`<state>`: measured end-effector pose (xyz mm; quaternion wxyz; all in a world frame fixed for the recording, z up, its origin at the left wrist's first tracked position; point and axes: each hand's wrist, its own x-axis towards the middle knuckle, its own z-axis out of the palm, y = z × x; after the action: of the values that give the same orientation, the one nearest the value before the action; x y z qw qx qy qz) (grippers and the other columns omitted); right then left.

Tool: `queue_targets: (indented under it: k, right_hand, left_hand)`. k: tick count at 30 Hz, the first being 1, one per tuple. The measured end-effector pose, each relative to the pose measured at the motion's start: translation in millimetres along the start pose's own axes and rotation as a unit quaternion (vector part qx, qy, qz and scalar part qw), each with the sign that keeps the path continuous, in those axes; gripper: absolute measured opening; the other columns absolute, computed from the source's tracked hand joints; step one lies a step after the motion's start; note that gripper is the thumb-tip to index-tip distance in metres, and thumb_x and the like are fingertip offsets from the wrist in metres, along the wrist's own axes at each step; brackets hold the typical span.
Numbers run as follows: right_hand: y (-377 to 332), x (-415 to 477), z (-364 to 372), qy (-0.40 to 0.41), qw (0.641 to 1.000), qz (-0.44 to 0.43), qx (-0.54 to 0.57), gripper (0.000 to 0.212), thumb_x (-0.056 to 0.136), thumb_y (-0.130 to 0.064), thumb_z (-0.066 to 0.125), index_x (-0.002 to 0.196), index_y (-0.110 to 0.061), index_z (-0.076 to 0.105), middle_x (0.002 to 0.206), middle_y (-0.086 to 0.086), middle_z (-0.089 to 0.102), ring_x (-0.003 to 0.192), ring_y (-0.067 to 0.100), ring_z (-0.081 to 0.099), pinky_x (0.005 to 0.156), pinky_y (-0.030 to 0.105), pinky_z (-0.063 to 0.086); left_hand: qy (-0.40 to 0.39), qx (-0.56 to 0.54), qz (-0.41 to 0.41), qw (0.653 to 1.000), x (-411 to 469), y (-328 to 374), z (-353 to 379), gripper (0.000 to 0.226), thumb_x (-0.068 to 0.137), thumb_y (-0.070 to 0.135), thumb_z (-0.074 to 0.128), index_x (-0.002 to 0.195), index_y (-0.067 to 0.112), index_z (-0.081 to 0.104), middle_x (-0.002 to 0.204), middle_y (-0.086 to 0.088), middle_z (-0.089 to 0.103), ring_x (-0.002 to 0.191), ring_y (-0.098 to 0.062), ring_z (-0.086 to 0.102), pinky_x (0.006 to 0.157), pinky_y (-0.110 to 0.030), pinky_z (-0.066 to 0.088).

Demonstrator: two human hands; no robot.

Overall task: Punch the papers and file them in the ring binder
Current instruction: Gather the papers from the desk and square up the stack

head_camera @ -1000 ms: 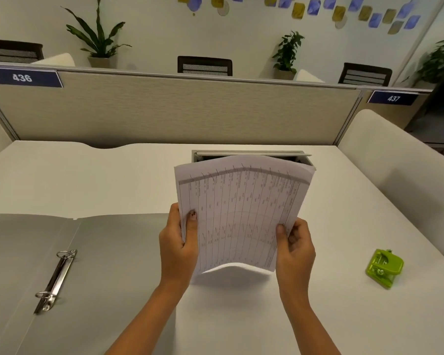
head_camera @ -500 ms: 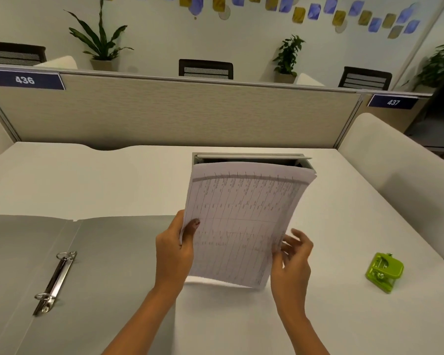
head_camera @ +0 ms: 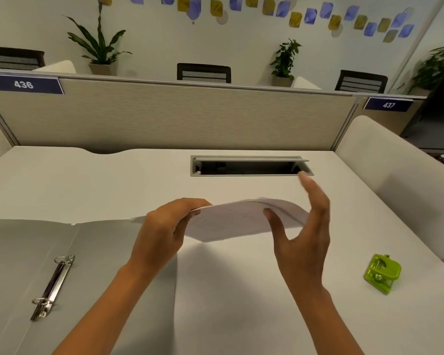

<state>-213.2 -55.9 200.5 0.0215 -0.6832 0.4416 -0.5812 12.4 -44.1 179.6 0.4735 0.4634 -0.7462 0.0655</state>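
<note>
Papers (head_camera: 241, 220) hang nearly flat above the table (head_camera: 241, 290), pinched in our left hand (head_camera: 164, 226) while our right hand (head_camera: 303, 242) opens beside them; punching comes next, calling for the green hole punch (head_camera: 382, 274).

An open cable hatch (head_camera: 249, 167) sits in the white desk (head_camera: 113, 180).

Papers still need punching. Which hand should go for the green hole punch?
Right. The right hand is open, only its thumb touching the papers, and the green hole punch sits on its side of the desk. The left hand grips the stack, so it probably should keep holding.
</note>
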Motion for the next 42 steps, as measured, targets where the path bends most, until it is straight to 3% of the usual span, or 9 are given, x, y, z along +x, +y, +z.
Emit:
queue_targets:
  k: [6, 9, 13, 16, 21, 27, 31, 34, 42]
  right_hand:
    - [18.4, -3.6, 1.4, -0.056, 0.997, 0.040, 0.043, 0.016, 0.087, -0.019, 0.061, 0.103, -0.018, 0.066, 0.096, -0.007, 0.069, 0.088, 0.003, 0.062, 0.075, 0.008, 0.050]
    - [25.5, -11.9, -2.8, -0.040, 0.994, 0.088, 0.042, 0.018, 0.089, -0.010, 0.061, 0.099, -0.025, 0.064, 0.092, -0.017, 0.066, 0.088, 0.002, 0.062, 0.072, 0.012, 0.053]
    - [31.1, -19.1, -8.4, -0.016, 0.979, 0.185, 0.089, 0.017, 0.090, -0.020, 0.059, 0.089, -0.037, 0.060, 0.085, -0.021, 0.068, 0.083, 0.008, 0.065, 0.064, 0.012, 0.054]
    - [39.8, -24.7, -5.4, 0.005, 0.960, 0.251, 0.121, 0.008, 0.089, -0.024, 0.058, 0.087, -0.030, 0.062, 0.085, -0.018, 0.069, 0.079, 0.006, 0.065, 0.063, 0.018, 0.056]
    - [53.9, -36.3, 1.9, 0.015, 0.941, 0.307, 0.138, 0.007, 0.090, -0.024, 0.058, 0.092, -0.029, 0.063, 0.091, -0.015, 0.070, 0.084, 0.009, 0.067, 0.070, 0.022, 0.054]
    - [62.2, -41.8, 1.7, 0.034, 0.934, 0.319, 0.155, 0.009, 0.091, -0.022, 0.057, 0.093, -0.031, 0.059, 0.098, -0.006, 0.068, 0.091, 0.011, 0.065, 0.072, 0.021, 0.052]
    - [75.8, -60.8, 3.6, 0.025, 0.916, 0.365, 0.166, 0.012, 0.088, -0.024, 0.062, 0.092, -0.035, 0.060, 0.095, -0.007, 0.067, 0.095, 0.016, 0.064, 0.076, 0.027, 0.051]
    - [81.4, -69.2, 3.7, 0.013, 0.911, 0.378, 0.165, 0.015, 0.089, -0.023, 0.061, 0.091, -0.037, 0.060, 0.096, -0.010, 0.068, 0.096, 0.015, 0.064, 0.079, 0.031, 0.053]
    - [78.9, -59.4, 1.8, 0.034, 0.914, 0.360, 0.186, 0.017, 0.090, -0.020, 0.059, 0.092, -0.036, 0.061, 0.095, -0.012, 0.068, 0.092, 0.003, 0.064, 0.071, 0.015, 0.052]
  left_hand:
    - [0.054, 0.111, 0.001, 0.992, 8.5, -10.9, -10.9, 0.023, 0.088, 0.014, 0.061, 0.110, 0.012, 0.065, 0.106, -0.007, 0.070, 0.102, -0.016, 0.056, 0.092, -0.037, 0.047]
    - [0.093, 0.161, -0.143, 0.972, 5.0, -26.1, -17.4, 0.051, 0.086, 0.028, 0.067, 0.131, 0.015, 0.049, 0.132, -0.003, 0.056, 0.124, -0.021, 0.047, 0.107, -0.042, 0.029]
    - [0.098, -0.035, -0.406, 0.908, -17.2, -40.5, -13.9, 0.075, 0.078, 0.047, 0.064, 0.140, 0.021, 0.033, 0.147, -0.002, 0.039, 0.134, -0.023, 0.034, 0.108, -0.045, 0.031]
    - [0.053, -0.223, -0.505, 0.832, -30.5, -37.9, -5.1, 0.062, 0.077, 0.053, 0.056, 0.130, 0.022, 0.047, 0.133, -0.002, 0.056, 0.122, -0.023, 0.052, 0.103, -0.045, 0.042]
    - [0.060, -0.256, -0.463, 0.846, -42.2, -28.9, 9.2, 0.014, 0.089, 0.030, 0.060, 0.100, 0.039, 0.063, 0.100, 0.006, 0.073, 0.092, -0.014, 0.069, 0.084, -0.044, 0.056]
    - [0.104, -0.280, -0.421, 0.856, -39.7, -14.0, 27.7, 0.021, 0.089, 0.029, 0.059, 0.100, 0.047, 0.060, 0.101, 0.017, 0.070, 0.098, -0.008, 0.065, 0.081, -0.030, 0.053]
    - [0.102, -0.278, -0.436, 0.850, -51.7, -8.3, 44.2, 0.014, 0.089, 0.029, 0.058, 0.103, 0.026, 0.061, 0.100, 0.009, 0.070, 0.098, -0.012, 0.066, 0.084, -0.035, 0.055]
    - [0.090, -0.256, -0.434, 0.859, -56.1, -3.8, 52.3, 0.012, 0.093, 0.024, 0.056, 0.103, 0.025, 0.062, 0.099, 0.010, 0.070, 0.093, -0.004, 0.065, 0.083, -0.034, 0.056]
    - [0.134, -0.247, -0.404, 0.871, -46.4, 1.1, 50.7, 0.012, 0.091, 0.034, 0.050, 0.100, 0.037, 0.057, 0.095, 0.022, 0.067, 0.092, -0.002, 0.063, 0.076, -0.022, 0.054]
